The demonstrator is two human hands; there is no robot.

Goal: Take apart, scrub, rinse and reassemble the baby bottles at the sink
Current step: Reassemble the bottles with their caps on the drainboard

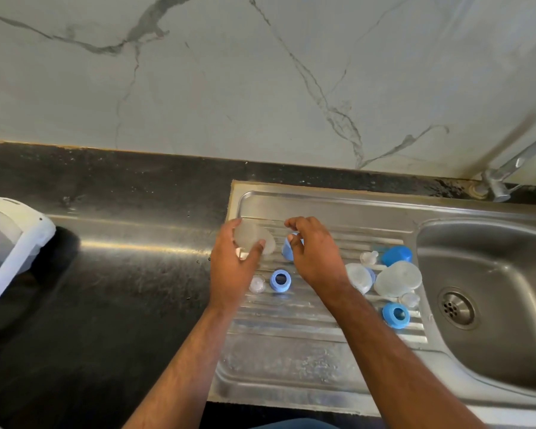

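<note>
My left hand (229, 264) grips a clear baby bottle body (254, 239) over the ribbed steel drainboard (291, 323). My right hand (316, 255) hovers just right of it, fingers loosely curled above a blue cap (288, 249); I cannot tell whether it touches the cap. Below my hands lie a blue screw ring (280, 281) and a clear teat (257, 284). At the drainboard's right side sit two clear bottle bodies (398, 278), (358, 277), another blue cap (396, 255), a second blue ring (395, 314) and two small clear teats (369, 257).
The steel sink bowl (489, 274) with its drain (455, 308) lies to the right, the tap (508, 171) at its back. Black stone counter (90, 274) stretches left, with a white appliance (10, 243) at the far left edge. A marble-patterned wall rises behind.
</note>
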